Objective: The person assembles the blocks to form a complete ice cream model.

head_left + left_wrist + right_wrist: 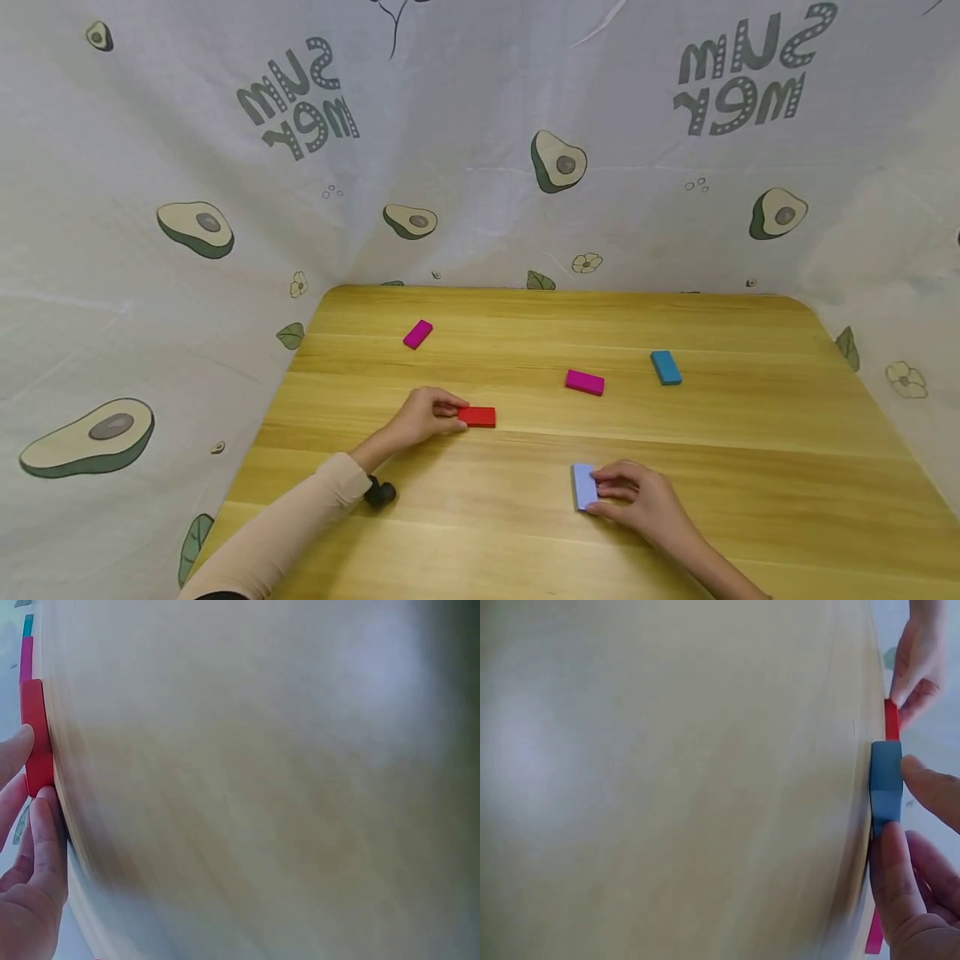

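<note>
1. Nearest to the camera is the beige sleeve of the left arm, to the left of the red block and nearer than it; a small black device sits at its wrist.
2. The left hand is at the left end of the red block. Its thumb and fingertips are close together, with only a narrow gap, and they pinch the block between them.
3. The right hand is to the right of the red block and nearer to the camera. Its thumb and forefinger are also set narrowly, and they hold the light blue block; the other fingers are bent behind.
4. On the wooden table, one magenta block lies beyond the red block, to the left. A second magenta block lies to its right and slightly farther, and a deeper blue block more to the right.
5. Behind the red block hangs a white cloth with avocado drawings. On it the grey word "SUMMER" can be read twice, in two lines, with the letters reversed.
</note>
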The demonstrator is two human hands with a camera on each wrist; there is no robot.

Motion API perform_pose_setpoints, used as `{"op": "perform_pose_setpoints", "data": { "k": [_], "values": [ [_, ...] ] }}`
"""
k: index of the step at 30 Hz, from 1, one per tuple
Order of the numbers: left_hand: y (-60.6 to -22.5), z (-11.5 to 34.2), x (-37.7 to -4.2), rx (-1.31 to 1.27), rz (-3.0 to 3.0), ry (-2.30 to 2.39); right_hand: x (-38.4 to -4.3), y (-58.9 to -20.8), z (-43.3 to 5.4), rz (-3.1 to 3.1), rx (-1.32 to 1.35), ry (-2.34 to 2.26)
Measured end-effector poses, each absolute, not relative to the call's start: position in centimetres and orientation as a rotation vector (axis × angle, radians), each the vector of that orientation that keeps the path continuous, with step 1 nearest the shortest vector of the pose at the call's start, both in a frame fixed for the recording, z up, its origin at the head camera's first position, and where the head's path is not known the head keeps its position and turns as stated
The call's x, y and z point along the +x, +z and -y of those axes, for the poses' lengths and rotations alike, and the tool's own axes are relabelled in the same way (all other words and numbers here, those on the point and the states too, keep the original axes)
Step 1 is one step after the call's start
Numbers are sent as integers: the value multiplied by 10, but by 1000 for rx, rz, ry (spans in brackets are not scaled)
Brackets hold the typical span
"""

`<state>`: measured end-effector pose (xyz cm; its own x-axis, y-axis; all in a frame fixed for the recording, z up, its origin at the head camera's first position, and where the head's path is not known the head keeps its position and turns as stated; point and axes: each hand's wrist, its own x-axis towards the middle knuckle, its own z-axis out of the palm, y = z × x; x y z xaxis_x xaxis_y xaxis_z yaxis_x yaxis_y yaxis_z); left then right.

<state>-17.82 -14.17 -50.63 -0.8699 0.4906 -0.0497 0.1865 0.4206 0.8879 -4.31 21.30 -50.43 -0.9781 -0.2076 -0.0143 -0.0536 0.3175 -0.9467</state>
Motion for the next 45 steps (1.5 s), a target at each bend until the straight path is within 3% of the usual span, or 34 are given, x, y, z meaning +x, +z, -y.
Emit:
{"op": "perform_pose_setpoints", "data": {
  "k": [45],
  "values": [
    [-508, 108, -179, 654, -2335, 1416, -59, -500, -190, -2423, -238, -1661]
  ]
}}
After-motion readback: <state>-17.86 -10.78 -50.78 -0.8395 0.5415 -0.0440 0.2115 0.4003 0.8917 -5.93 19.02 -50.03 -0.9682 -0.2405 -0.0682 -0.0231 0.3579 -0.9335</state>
